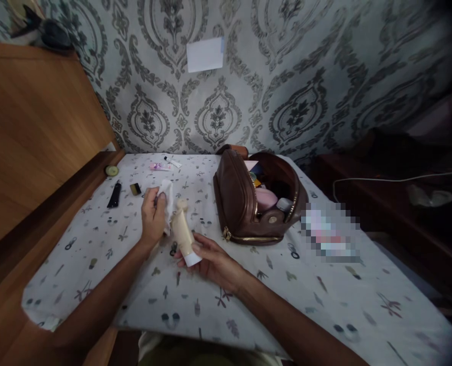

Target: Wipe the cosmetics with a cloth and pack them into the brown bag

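Note:
My right hand [214, 259] grips a cream-coloured squeeze tube [183, 233] near its white cap, which points toward me. In my left hand [153, 216] is a white cloth or tissue [167, 195], pinched between thumb and fingers just left of the tube. A small cream round item [182, 204] shows just beyond the tube's far end; whether they touch I cannot tell. To the right stands a brown toiletry bag [233, 198], unzipped, with a pink item [264, 197] and other things inside.
Behind my left hand lie a pink tube [160, 166] and a small white tube [173, 162]. A black tube [114, 195], a small dark-and-gold box [135, 189] and a round greenish item [111, 170] are at left. A blurred-out item [330, 233] lies right of the bag. A wooden panel [39, 112] borders the left.

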A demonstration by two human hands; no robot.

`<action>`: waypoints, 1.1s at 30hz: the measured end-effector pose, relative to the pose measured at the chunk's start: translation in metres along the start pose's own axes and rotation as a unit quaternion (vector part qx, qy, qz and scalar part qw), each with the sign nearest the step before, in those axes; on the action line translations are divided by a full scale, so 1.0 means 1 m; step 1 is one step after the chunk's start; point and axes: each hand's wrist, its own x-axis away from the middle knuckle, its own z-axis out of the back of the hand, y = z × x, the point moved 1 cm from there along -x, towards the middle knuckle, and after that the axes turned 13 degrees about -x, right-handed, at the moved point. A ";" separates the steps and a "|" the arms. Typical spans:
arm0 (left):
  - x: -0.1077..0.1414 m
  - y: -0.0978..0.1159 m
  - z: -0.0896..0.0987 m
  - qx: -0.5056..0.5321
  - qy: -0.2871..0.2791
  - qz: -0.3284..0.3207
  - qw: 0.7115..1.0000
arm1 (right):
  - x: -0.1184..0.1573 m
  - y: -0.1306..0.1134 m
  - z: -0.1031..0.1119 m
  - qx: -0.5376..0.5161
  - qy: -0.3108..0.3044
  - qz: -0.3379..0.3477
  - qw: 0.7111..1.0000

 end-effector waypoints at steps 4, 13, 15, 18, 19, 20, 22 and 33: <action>0.008 0.010 -0.002 0.007 -0.094 -0.078 0.992 | -0.004 -0.003 0.004 -0.016 0.020 0.036 0.999; 0.034 0.037 -0.005 0.016 -0.235 -0.285 0.929 | -0.008 -0.016 0.013 -0.046 0.073 0.164 0.983; 0.031 0.031 -0.006 0.008 -0.194 -0.252 0.948 | -0.007 -0.017 0.011 -0.041 0.063 0.149 0.986; 0.022 0.019 -0.007 0.000 -0.140 -0.144 0.980 | -0.004 -0.015 0.007 -0.029 0.045 0.120 0.991; 0.020 0.015 -0.007 0.007 -0.136 -0.107 0.985 | -0.004 -0.015 0.005 -0.027 0.039 0.118 0.992; 0.018 0.013 -0.008 0.020 -0.143 -0.078 0.987 | -0.003 -0.015 0.003 -0.027 0.033 0.120 0.992; 0.019 0.012 -0.009 0.049 -0.172 -0.051 0.983 | -0.001 -0.015 0.002 -0.030 0.026 0.127 0.991; 0.035 0.035 0.016 0.099 -0.075 -0.197 0.972 | 0.003 -0.012 -0.008 -0.041 0.091 0.201 0.975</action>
